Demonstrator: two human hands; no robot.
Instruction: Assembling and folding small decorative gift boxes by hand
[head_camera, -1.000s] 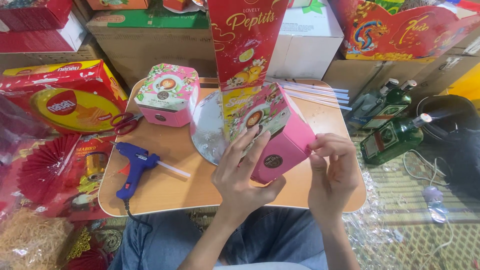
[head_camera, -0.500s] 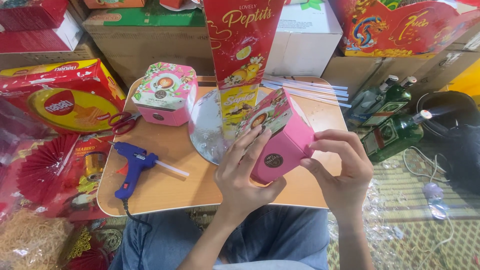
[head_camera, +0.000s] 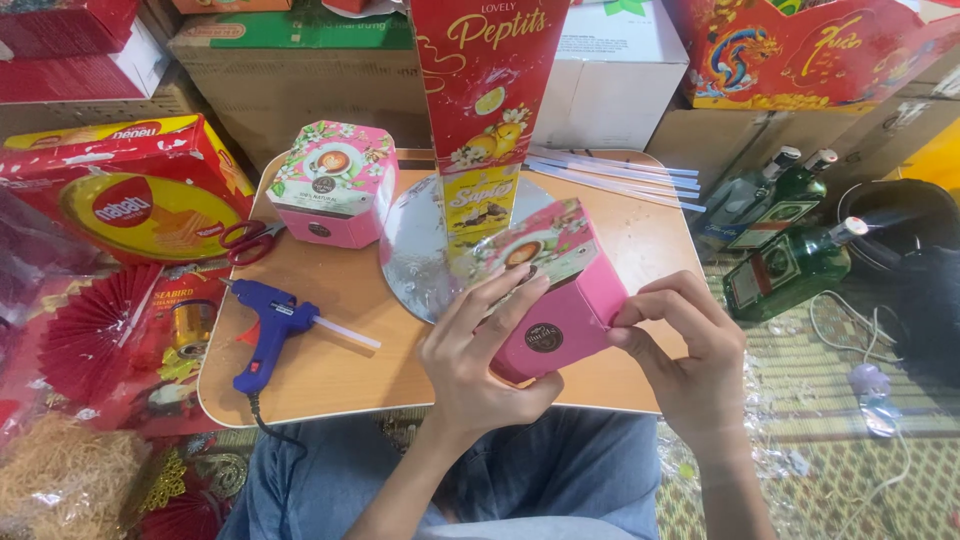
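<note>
Head view looks down on the left hand, fingers spread flat over the floral lid and front face of a pink octagonal box, thumb under its lower edge. The right hand pinches the box's right side panel between thumb and bent fingertips. Tilted, the box is held just above the near edge of a small wooden lap table (its corners rounded). Behind the box lies a silver round board with a tall red carton standing on it. A second pink box stands left of these, then red scissors and a blue glue gun. Clear glue sticks lie at the far right edge. Cardboard boxes, a red biscuit carton and green bottles crowd the floor around. The tall carton's top is cut off.
</note>
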